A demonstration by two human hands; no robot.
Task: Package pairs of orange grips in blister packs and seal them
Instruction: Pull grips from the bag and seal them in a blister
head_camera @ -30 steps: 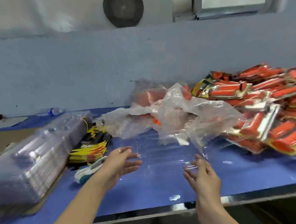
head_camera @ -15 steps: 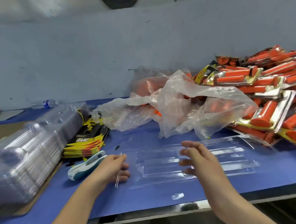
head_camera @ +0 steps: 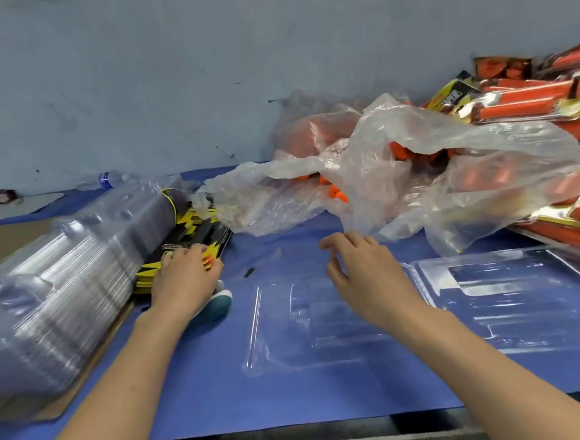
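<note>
Sealed packs [head_camera: 527,100] heaped beyond and right of my right fingers [head_camera: 346,241] suggest many are done, but this one looks barely begun: the clear blister [head_camera: 280,340] lies open and empty on the worktop [head_camera: 198,398] under my right palm. My right fingers are spread, holding nothing, near the plastic bag [head_camera: 364,166] of loose orange grips [head_camera: 336,194], whose crumpled film partly covers them. My left fingers [head_camera: 195,257] rest flat on the printed cards [head_camera: 193,233], just beside the stack of empty blisters [head_camera: 63,287].
</note>
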